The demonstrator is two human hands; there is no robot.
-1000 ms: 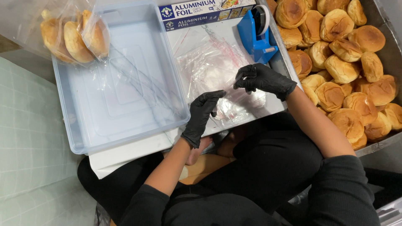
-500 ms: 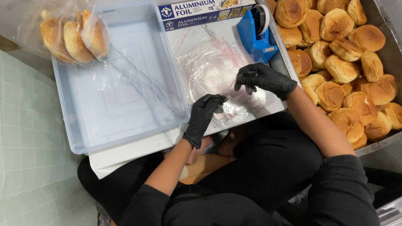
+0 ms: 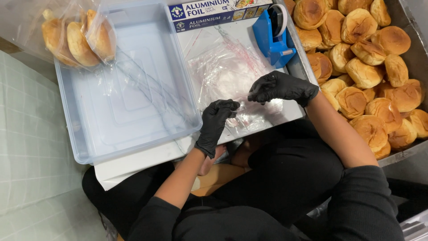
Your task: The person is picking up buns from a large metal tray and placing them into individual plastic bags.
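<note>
Seen from the head camera: both black-gloved hands over a white board across the lap, by the pile of clear plastic bags [image 3: 225, 73]. Left hand [image 3: 217, 120] pinched shut on the edge of one clear bag [image 3: 249, 117], right hand [image 3: 278, 87] closed on its far edge, likely to part the mouth. Right of the pile, a tray of buns [image 3: 365, 71] within reach; above it, a blue tape dispenser [image 3: 274, 35]; left, a clear tub [image 3: 129, 93] with bagged buns [image 3: 76, 38].

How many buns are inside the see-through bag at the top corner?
3 buns show in the clear bag at the top left: one on the left, one in the middle, one on the right. More may hide behind them.
</note>
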